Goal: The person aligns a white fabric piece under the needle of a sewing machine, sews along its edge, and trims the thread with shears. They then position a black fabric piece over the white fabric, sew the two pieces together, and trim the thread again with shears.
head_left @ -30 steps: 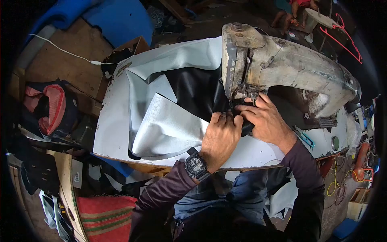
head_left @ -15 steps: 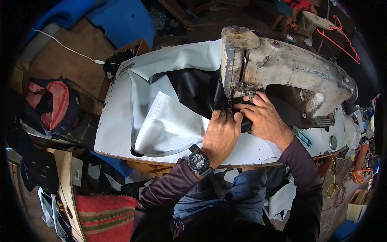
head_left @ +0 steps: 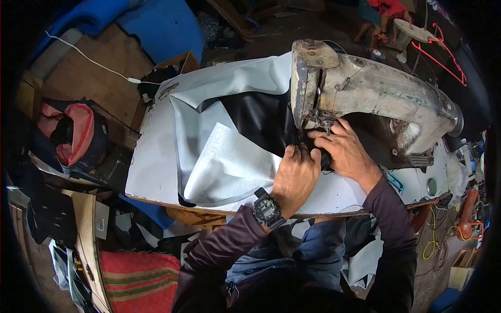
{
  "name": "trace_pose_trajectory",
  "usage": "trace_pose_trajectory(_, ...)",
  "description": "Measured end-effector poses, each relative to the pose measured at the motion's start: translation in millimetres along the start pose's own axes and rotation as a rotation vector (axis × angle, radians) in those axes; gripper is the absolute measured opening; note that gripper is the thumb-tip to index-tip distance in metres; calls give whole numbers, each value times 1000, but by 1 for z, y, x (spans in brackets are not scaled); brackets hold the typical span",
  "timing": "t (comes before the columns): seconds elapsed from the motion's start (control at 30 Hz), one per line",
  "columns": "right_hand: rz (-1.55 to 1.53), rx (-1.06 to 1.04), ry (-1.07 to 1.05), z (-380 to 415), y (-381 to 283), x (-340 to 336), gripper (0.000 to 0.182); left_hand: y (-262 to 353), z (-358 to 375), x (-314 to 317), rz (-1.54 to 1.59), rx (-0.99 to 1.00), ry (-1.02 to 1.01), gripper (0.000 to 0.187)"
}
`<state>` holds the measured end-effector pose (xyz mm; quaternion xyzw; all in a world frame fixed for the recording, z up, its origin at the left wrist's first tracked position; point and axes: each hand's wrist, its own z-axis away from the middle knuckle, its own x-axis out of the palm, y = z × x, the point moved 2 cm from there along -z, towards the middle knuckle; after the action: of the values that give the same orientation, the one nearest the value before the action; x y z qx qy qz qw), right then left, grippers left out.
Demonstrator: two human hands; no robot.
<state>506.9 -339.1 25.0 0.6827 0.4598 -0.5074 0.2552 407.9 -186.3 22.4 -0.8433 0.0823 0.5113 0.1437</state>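
A large sheet of material, glossy black on one face (head_left: 255, 117) and silver-grey on the other (head_left: 229, 164), lies folded under the head of a worn sewing machine (head_left: 365, 78). My left hand (head_left: 296, 177) has its fingers curled and pressed together on the black part, just in front of the needle area. On the other side of the needle, my right hand (head_left: 349, 154) rests with fingers stretched out and slightly spread over the material. A dark bunch of it shows between both hands. The needle tip and the seam are hidden by my fingers.
The machine stands on a white tabletop (head_left: 151, 167). Teal-handled snips (head_left: 395, 181) and a small round tin (head_left: 431, 186) lie right of my right hand. An open bag with pink lining (head_left: 78, 133) sits at left. A person in red (head_left: 389, 10) is in the background.
The view has shifted slightly. The silver-grey flap and my left hand have moved a little to the right and closer to the machine; my right hand stays beside the needle.
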Motion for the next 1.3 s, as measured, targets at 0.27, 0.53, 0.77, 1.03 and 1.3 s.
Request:
trace_pose_trajectory(0.27, 5, -28, 20, 0, 1, -2, 24, 11, 13, 0, 116, -38, 14, 30)
trace_pose_trajectory(0.53, 23, -11, 35, 2, 0, -1, 26, 18, 13, 2, 109, -42, -23, 43)
trace_pose_trajectory(0.77, 35, 10, 9, 2, 3, 0, 30, 27, 7, 8, 52, -78, -76, 44)
trace_pose_trajectory(1.03, 46, 47, 38, 2, 5, 2, 26, 27, 1, 10, 74, -102, -18, 46)
trace_pose_trajectory(1.3, 113, 44, 93, 3, 4, -4, 29, 25, 4, -11, 203, -133, 7, 43)
